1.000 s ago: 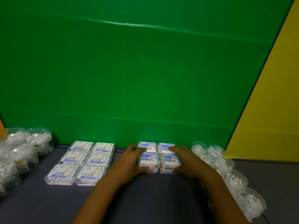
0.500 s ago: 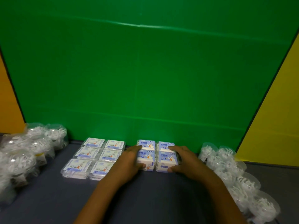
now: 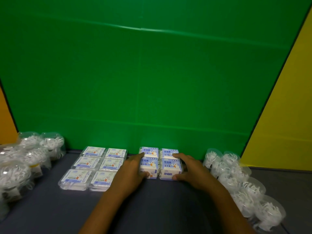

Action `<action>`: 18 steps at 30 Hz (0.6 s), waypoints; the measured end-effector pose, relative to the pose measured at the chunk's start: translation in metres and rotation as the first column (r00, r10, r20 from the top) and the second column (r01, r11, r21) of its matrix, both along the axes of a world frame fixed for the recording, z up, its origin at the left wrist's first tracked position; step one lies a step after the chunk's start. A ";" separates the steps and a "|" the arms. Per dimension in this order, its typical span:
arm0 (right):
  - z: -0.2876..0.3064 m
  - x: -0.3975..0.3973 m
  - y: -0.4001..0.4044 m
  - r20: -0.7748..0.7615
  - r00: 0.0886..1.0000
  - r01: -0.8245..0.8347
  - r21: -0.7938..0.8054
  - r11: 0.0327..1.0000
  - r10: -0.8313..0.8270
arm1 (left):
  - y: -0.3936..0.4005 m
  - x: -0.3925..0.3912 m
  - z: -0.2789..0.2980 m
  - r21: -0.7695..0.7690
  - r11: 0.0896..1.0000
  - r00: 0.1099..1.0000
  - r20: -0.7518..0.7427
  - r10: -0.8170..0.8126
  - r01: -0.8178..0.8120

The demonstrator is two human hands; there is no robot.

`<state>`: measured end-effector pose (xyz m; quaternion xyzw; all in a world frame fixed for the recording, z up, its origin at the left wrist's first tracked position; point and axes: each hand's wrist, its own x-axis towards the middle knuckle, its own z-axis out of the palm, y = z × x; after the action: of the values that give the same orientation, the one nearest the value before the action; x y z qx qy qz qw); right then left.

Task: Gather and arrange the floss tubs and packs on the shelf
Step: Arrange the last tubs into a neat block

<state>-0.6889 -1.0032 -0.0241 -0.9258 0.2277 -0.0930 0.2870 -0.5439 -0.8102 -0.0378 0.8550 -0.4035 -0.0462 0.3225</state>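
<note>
At the middle of the shelf: four white-and-blue boxed floss packs [image 3: 160, 162] sit two by two against the green back panel [image 3: 152, 81].
Left hand [image 3: 130, 173]: my fingers curl round the left side of that block, thumb at its near edge.
Right hand [image 3: 190, 169]: I clasp the block's right side the same way.
Left of the block: six flat clear floss packs [image 3: 94, 168] in two columns.
Far left: clear round floss tubs [image 3: 25, 159], clustered.
Right: more clear tubs [image 3: 239, 183] in a row running near.
Surface: dark grey shelf [image 3: 160, 208].
</note>
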 end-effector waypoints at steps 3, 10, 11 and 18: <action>0.000 0.001 0.004 0.016 1.000 0.002 -0.034 0.999 -0.002 | -0.001 0.000 0.000 -0.003 1.000 1.000 -0.013 -0.013 0.013; 0.031 -0.028 0.002 0.063 0.996 -0.043 -0.200 0.979 0.057 | 0.008 -0.016 0.012 0.033 0.998 0.984 0.167 0.054 -0.060; 0.039 -0.037 -0.001 0.084 0.994 -0.046 -0.240 0.970 0.067 | 0.007 -0.023 0.018 0.004 0.997 0.971 0.226 0.077 -0.080; 0.071 -0.134 -0.034 0.105 0.994 0.004 -0.317 0.949 0.030 | -0.021 -0.116 0.049 -0.187 0.973 0.965 0.248 -0.083 0.132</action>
<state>-0.8227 -1.0376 0.0472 -0.9549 0.1877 -0.1767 0.1475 -0.6596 -0.8308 0.0116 0.7938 -0.4880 0.0805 0.3539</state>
